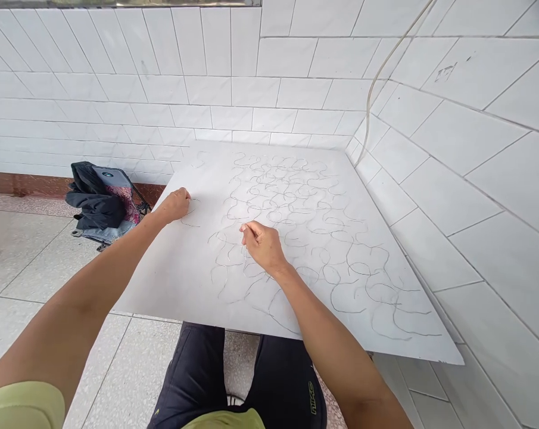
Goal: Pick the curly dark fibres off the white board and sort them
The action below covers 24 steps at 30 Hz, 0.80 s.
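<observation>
Writing, trousers: dark long trousers [291, 381] carry an upright yellow-green outlined "NIKE" [312, 398] on the right leg.
Writing, chair: folding chair with grey back panel [112, 179] has a small dark round logo; too small to read.
Writing, wall: white rectangular-tile wall [206, 92] shows dark marks [445, 72] at upper right; not legible.
Strands: dozens of thin, dark, curved wire-like strands [291, 195], material unclear; loosely spread and overlapping across the middle and right of a flat white smooth-faced board [162, 268]. A few lie apart near the left edge.
Left hand: bare left hand [177, 204] over the board's left edge, fingers curled closed; strand ends show just beside the fingertips, can't tell if one is pinched.
Right hand: bare right hand [264, 244] over the near-middle of the board, thumb and fingers closed together; strands below, can't tell if one is held.
Board position: above the person's knees, far side by the tiled wall, right edge alongside the other wall face.
Chair load: crumpled black cloth garment [94, 205] on it.
Corner: pale thin cable [380, 68] runs down to the board.
Clothing: yellow-green short sleeve [23, 405].
Floor: pale speckled square tiles [19, 256].
</observation>
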{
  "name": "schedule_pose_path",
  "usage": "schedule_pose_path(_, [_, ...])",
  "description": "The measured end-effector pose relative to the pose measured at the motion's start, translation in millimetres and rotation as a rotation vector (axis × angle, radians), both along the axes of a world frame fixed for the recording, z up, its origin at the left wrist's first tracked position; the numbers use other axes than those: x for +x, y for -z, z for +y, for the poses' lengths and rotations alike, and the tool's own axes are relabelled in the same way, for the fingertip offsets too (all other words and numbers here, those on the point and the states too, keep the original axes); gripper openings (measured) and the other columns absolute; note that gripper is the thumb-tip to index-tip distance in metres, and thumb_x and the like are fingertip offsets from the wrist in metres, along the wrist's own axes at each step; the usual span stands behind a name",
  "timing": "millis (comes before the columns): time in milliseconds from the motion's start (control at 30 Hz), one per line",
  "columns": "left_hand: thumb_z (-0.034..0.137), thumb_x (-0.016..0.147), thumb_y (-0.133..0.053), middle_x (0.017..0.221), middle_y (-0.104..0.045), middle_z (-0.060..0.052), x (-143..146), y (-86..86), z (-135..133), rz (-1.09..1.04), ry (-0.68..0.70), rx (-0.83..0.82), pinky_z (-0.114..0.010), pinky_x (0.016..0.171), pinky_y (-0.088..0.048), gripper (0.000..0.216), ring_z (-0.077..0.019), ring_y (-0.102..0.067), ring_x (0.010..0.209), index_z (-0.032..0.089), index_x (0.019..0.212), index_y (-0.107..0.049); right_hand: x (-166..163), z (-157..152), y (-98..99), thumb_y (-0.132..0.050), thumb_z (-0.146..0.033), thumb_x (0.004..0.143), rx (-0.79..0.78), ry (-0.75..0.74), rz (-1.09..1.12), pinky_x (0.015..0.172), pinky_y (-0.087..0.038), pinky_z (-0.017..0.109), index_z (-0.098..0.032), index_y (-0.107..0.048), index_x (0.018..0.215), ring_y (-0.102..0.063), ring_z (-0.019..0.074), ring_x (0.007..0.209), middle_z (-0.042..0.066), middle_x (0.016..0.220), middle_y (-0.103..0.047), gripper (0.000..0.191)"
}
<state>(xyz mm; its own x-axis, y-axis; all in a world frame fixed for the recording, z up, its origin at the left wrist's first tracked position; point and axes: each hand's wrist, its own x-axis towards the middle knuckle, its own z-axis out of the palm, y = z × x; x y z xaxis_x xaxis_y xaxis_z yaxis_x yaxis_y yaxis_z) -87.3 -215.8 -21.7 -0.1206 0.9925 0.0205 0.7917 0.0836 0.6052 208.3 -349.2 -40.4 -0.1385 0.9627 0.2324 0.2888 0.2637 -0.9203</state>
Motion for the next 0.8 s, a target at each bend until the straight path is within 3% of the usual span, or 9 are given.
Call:
schedule_pose_path(167, [0.022, 0.086, -0.061, 0.084, -0.071, -0.009, -17, -1.2, -20, -0.026, -0.012, 0.026, -0.028, 0.061, -0.045, 0.026, -0.0206, -0.063, 0.073, 0.018, 0.109, -0.073, 0, -1, -0.3, -0.05, -0.044, 0.101, -0.003, -0.019, 0.029, 0.048, -0.036, 0.027, -0.023, -0.057, 0.076, -0.045, 0.0118, 0.051, 0.0, 0.066, -0.061, 0.034])
schedule_pose_path(267, [0.022, 0.085, -0.062, 0.071, -0.066, -0.006, -20, -8.3, -34, -0.233, -0.009, 0.008, -0.027, 0.052, -0.038, 0.021, -0.0153, -0.055, 0.057, 0.017, 0.101, -0.076, 0, -1, -0.2, -0.05, -0.044, 0.101, 0.014, -0.022, 0.027, 0.049, -0.037, 0.027, -0.023, -0.056, 0.075, -0.047, 0.0121, 0.052, 0.0, 0.067, -0.062, 0.035])
schedule_pose_path(400, [0.019, 0.081, -0.066, 0.078, -0.068, -0.01, -10, -25.4, -51, -0.496, -0.008, 0.052, -0.024, 0.05, -0.037, 0.012, -0.0138, -0.058, 0.062, 0.014, 0.087, -0.075, -1, -3, -1.6, -0.049, -0.043, 0.101, 0.008, -0.025, 0.038, 0.053, -0.043, 0.027, -0.023, -0.055, 0.072, -0.054, 0.0131, 0.056, 0.001, 0.07, -0.064, 0.036])
schedule_pose_path(500, [0.019, 0.079, -0.065, 0.084, -0.07, -0.01, 2, -37.7, -60, -0.56, -0.03, 0.131, -0.024, 0.048, -0.035, 0.012, -0.0118, -0.056, 0.06, 0.014, 0.086, -0.074, -2, -4, -2.4, -0.051, -0.044, 0.101, -0.003, -0.028, 0.049, 0.054, -0.046, 0.027, -0.022, -0.061, 0.077, -0.058, 0.0143, 0.058, 0.001, 0.068, -0.064, 0.034])
schedule_pose_path(567, [0.019, 0.079, -0.063, 0.077, -0.066, -0.006, 13, -42.4, -66, -0.554, -0.058, 0.194, -0.024, 0.048, -0.035, 0.018, -0.0107, -0.052, 0.055, 0.014, 0.091, -0.075, -2, -5, -2.5, -0.052, -0.046, 0.101, -0.011, -0.039, 0.057, 0.053, -0.046, 0.027, -0.022, -0.065, 0.082, -0.059, 0.0148, 0.058, 0.001, 0.068, -0.066, 0.034])
schedule_pose_path(700, [0.025, 0.081, -0.064, 0.062, -0.057, -0.001, 38, -41.5, -74, -0.46, -0.077, 0.343, -0.025, 0.049, -0.037, 0.024, -0.013, -0.053, 0.054, 0.016, 0.098, -0.077, -3, -6, -2.4, -0.054, -0.048, 0.1, -0.042, -0.067, 0.1, 0.05, -0.045, 0.026, -0.021, -0.068, 0.083, -0.059, 0.0142, 0.057, 0.002, 0.071, -0.068, 0.035])
schedule_pose_path(800, [0.028, 0.083, -0.063, 0.065, -0.06, -0.002, 58, -35.2, -76, -0.5, -0.068, 0.341, -0.025, 0.049, -0.037, 0.025, -0.014, -0.055, 0.057, 0.017, 0.1, -0.076, -3, -5, -2.4, -0.056, -0.046, 0.098, -0.074, -0.09, 0.135, 0.051, -0.047, 0.025, -0.02, -0.07, 0.086, -0.06, 0.0134, 0.058, 0.002, 0.072, -0.069, 0.032])
